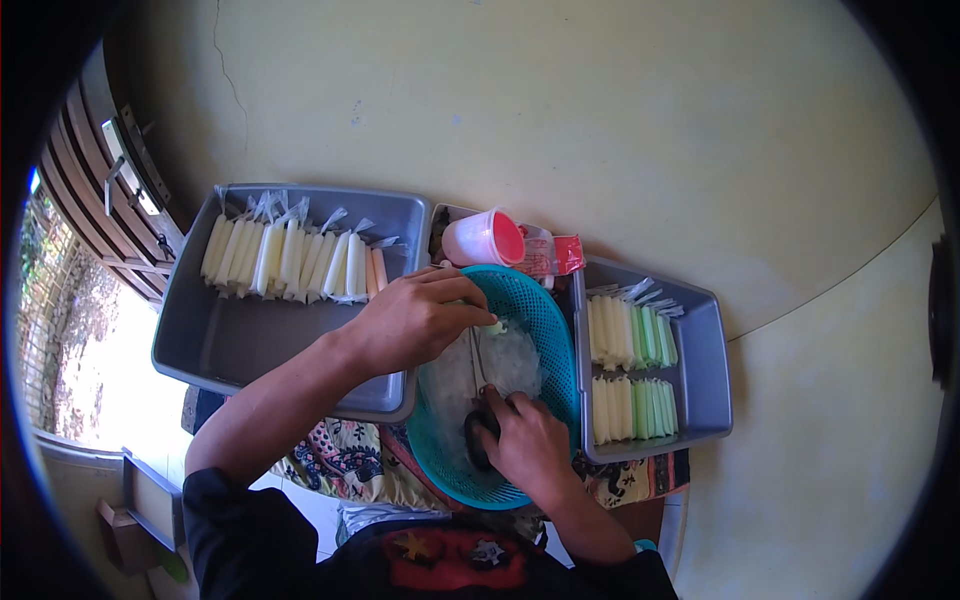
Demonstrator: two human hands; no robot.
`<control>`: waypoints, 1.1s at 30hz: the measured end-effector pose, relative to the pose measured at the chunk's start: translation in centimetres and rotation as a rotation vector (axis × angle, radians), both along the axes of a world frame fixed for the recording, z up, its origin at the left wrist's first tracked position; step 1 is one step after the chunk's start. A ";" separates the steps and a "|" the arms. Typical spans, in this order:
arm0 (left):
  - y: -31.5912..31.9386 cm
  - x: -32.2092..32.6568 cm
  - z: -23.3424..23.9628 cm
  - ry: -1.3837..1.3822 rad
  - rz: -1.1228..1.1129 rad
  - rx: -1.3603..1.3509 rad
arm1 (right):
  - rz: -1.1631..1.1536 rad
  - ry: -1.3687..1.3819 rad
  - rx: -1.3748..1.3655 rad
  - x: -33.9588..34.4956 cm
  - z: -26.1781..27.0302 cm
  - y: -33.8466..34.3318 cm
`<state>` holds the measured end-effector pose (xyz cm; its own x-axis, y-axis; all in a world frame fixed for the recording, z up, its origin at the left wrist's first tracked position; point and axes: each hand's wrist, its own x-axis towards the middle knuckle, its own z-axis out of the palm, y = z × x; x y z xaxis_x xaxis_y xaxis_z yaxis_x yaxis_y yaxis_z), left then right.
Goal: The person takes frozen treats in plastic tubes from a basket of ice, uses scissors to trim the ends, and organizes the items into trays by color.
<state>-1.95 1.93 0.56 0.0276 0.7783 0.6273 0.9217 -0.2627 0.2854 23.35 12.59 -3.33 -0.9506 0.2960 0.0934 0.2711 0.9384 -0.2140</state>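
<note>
My left hand (420,319) reaches over a teal plastic basket (566,360), its fingertips pinching a small pale green piece (496,327); most of that piece is hidden or too small to make out. In my right hand (532,442) is a pair of scissors (475,442) with black handles. Their narrow metal blades point away from me, with the tips near my left fingers. Beneath both hands, the basket holds a heap of clear plastic film or bags (450,382).
A grey tub (247,337) at left holds a row of knotted, plastic-wrapped cream tubes (289,259). Another grey tub (701,375) at right holds cream and green tubes (649,337). Behind the basket lies a pink-and-white plastic cup (484,238) beside a red packet (568,255). Patterned cloth (352,461) covers the table.
</note>
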 end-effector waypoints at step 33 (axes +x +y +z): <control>21.0 18.3 -2.4 -0.383 -0.125 -0.358 | -0.496 0.549 -0.303 10.8 3.6 20.4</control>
